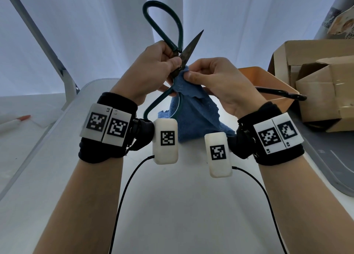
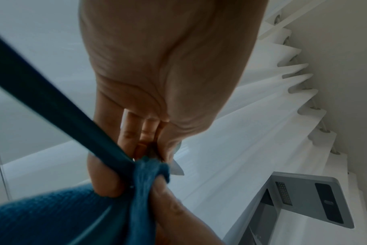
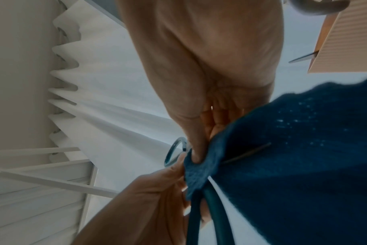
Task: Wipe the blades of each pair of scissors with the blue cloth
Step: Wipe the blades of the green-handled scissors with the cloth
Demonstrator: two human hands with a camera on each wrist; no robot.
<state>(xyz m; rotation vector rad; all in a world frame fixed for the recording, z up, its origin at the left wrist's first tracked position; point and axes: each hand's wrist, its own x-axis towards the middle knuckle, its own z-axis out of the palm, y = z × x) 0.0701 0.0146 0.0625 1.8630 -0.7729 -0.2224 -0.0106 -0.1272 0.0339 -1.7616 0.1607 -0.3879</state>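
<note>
Right hand (image 3: 210, 66) coming down from 12 o'clock, thumb and fingers pinching blue cloth (image 3: 293, 165) at centre. Cloth spreading toward 4 o'clock. Green scissor handles (image 3: 216, 210) running down to 6 o'clock. Left hand (image 3: 140, 207) at 7 o'clock, touching the cloth. White pleated curtain (image 3: 94, 107) at 9 o'clock.

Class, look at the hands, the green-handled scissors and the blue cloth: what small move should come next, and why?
Probably slide the right hand with the blue terry cloth along the wrapped blade, away from the pivot. The left hand grips the open green-handled scissors near the pivot, and the right hand pinches the cloth there. The other dark blade is bare.
</note>
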